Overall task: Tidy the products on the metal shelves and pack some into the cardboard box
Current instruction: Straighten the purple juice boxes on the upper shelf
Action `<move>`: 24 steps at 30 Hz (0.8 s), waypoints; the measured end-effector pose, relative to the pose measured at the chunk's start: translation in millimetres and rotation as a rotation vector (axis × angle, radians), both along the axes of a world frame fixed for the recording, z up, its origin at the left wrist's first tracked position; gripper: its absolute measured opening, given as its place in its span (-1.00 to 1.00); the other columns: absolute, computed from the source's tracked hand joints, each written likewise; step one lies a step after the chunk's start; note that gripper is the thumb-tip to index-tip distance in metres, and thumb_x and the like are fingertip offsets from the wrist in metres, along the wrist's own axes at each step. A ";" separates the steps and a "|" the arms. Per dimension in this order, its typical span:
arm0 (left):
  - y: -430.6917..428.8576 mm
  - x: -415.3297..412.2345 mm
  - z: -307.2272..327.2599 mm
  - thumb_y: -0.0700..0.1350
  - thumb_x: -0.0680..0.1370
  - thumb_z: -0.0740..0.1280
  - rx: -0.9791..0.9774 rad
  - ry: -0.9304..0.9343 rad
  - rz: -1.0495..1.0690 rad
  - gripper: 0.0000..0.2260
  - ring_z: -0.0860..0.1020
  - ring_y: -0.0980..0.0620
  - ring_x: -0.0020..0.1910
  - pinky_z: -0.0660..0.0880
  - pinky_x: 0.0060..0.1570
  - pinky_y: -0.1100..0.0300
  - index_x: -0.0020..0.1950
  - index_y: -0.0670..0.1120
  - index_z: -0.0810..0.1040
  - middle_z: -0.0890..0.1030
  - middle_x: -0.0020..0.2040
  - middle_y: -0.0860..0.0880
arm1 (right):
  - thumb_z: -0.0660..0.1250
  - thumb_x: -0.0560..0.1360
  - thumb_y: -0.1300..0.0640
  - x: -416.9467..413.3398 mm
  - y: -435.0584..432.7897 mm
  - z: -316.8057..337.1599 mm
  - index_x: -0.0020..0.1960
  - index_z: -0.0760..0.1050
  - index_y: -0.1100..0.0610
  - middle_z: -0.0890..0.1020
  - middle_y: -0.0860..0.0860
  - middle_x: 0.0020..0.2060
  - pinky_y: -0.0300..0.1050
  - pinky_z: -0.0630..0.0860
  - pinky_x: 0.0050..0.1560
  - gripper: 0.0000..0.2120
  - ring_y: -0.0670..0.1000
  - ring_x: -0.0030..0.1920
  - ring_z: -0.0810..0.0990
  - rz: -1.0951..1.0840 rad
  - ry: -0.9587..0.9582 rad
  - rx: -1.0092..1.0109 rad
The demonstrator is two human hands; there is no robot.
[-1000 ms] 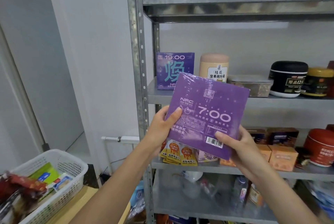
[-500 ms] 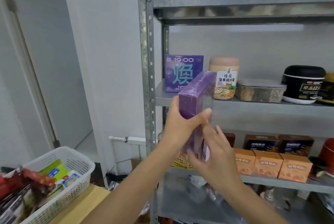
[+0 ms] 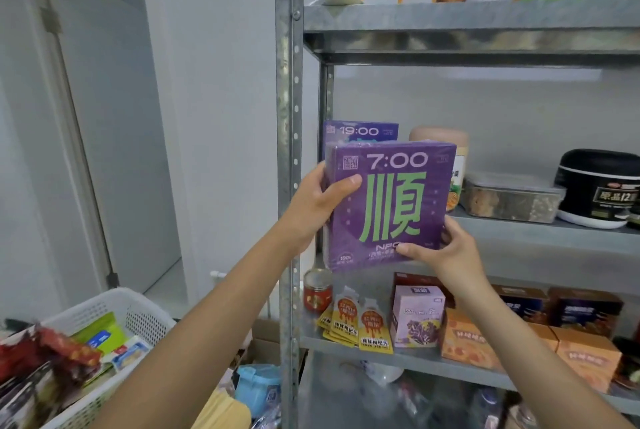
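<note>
I have both hands on the flat purple shrink-wrapped box marked 7:00 (image 3: 388, 206). My left hand (image 3: 318, 206) grips its upper left edge with the thumb curled across the front. My right hand (image 3: 446, 252) pinches the lower right corner, thumb on the printed face.

The box is upright with its front towards me and its thin axis pointing into the rack. It hangs just in front of the left end of the grey metal middle shelf (image 3: 540, 231), and its bottom edge sits lower than the shelf board. The matching purple box marked 19:00 (image 3: 360, 132) stands directly behind it on that shelf. I judge the placement needs a slight lift and then a push forward.

I count two purple boxes, one held and one shelved.
</note>
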State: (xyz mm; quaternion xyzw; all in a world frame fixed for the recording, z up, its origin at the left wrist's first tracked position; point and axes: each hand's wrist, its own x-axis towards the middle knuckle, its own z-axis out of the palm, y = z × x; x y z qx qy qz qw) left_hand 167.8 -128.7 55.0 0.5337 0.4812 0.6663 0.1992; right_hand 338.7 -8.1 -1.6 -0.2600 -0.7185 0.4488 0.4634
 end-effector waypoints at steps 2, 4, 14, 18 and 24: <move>10.7 -4.1 5.2 -0.03 0.57 0.34 0.053 0.022 0.160 -0.68 0.67 0.10 -0.01 0.62 -0.11 0.23 0.29 -0.04 0.39 0.64 0.08 0.04 | 0.57 0.28 0.21 -9.8 5.7 6.1 0.14 0.46 0.02 0.58 -0.22 -0.09 -0.48 0.49 -0.30 -0.50 -0.30 -0.11 0.54 -0.053 0.050 0.003; 21.2 -10.6 12.1 -0.01 0.60 0.31 0.102 0.089 0.281 -0.57 0.66 0.18 -0.02 0.62 -0.07 0.26 0.44 -0.01 0.30 0.60 0.08 0.12 | 0.57 0.30 0.20 -23.9 11.8 12.6 0.13 0.45 0.02 0.56 -0.21 -0.10 -0.51 0.46 -0.30 -0.53 -0.32 -0.14 0.52 -0.103 0.081 0.032; 78.7 -69.6 34.5 -0.13 0.66 0.21 0.115 0.407 0.523 -0.40 0.38 0.24 0.15 0.34 -0.07 0.65 0.60 0.01 -0.05 0.36 0.36 -0.07 | 0.60 0.28 0.08 -102.7 49.3 21.5 0.17 0.49 0.01 0.65 -0.07 0.02 0.01 0.56 0.13 -0.49 -0.01 0.05 0.63 -0.309 0.098 0.048; 94.0 -83.7 16.2 -0.17 0.64 0.23 0.041 0.559 0.462 -0.44 0.37 0.05 0.37 0.53 0.06 0.39 0.57 0.09 0.09 0.12 0.52 -0.07 | 0.58 0.31 0.05 -117.5 60.5 5.2 0.25 0.49 0.07 0.67 0.00 0.09 -0.08 0.52 0.06 -0.45 0.03 0.09 0.63 -0.378 0.034 0.052; 106.4 -95.5 12.9 0.01 0.47 0.48 0.035 0.974 0.668 -0.19 -0.03 -0.08 0.58 0.20 0.48 -0.02 0.56 -0.13 0.11 -0.15 0.60 -0.08 | 0.53 0.36 -0.04 -122.0 71.9 -4.9 0.39 0.37 0.06 0.63 -0.01 0.17 -0.05 0.52 0.11 -0.33 0.02 0.15 0.60 -0.394 -0.039 0.107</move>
